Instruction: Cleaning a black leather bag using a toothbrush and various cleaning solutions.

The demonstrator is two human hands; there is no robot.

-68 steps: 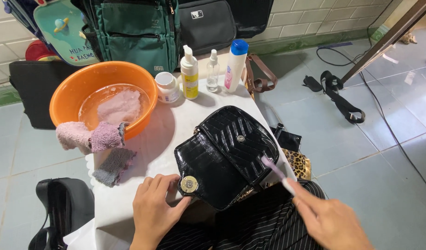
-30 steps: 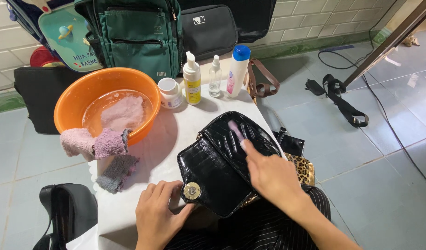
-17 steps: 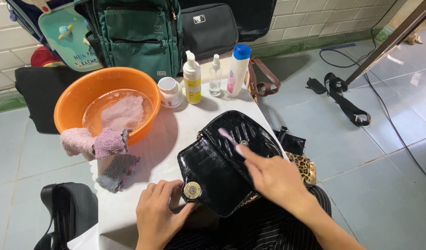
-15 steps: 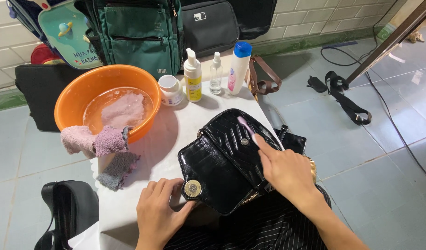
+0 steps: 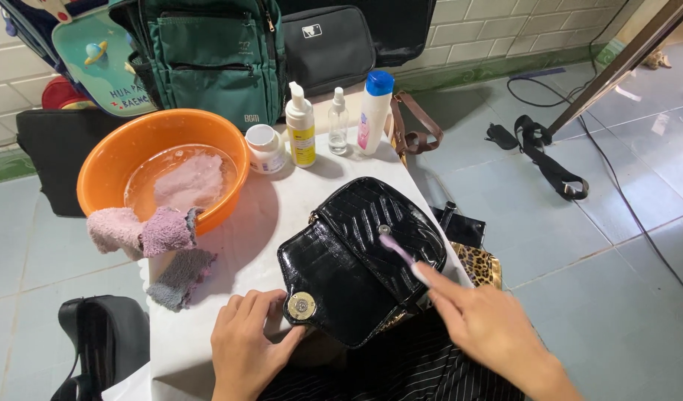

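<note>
A glossy black handbag [image 5: 349, 252] with a round gold clasp [image 5: 300, 305] lies on the small white table [image 5: 267, 223]. My left hand [image 5: 245, 345] rests on the table and presses against the bag's near-left edge by the clasp. My right hand [image 5: 482, 330] holds a pale pink toothbrush [image 5: 397, 251], its head resting on the bag's ribbed flap.
An orange basin [image 5: 133, 152] of soapy water with pink cloths [image 5: 144, 230] over its rim stands at the table's left. A white jar [image 5: 265, 148], a pump bottle [image 5: 300, 130], a small clear bottle [image 5: 338, 126] and a blue-capped bottle [image 5: 372, 111] line the far edge. Bags [image 5: 207, 52] lean on the wall.
My right hand has drawn back toward me and to the right, sliding the toothbrush across the bag's flap. My left hand has stayed by the clasp.
</note>
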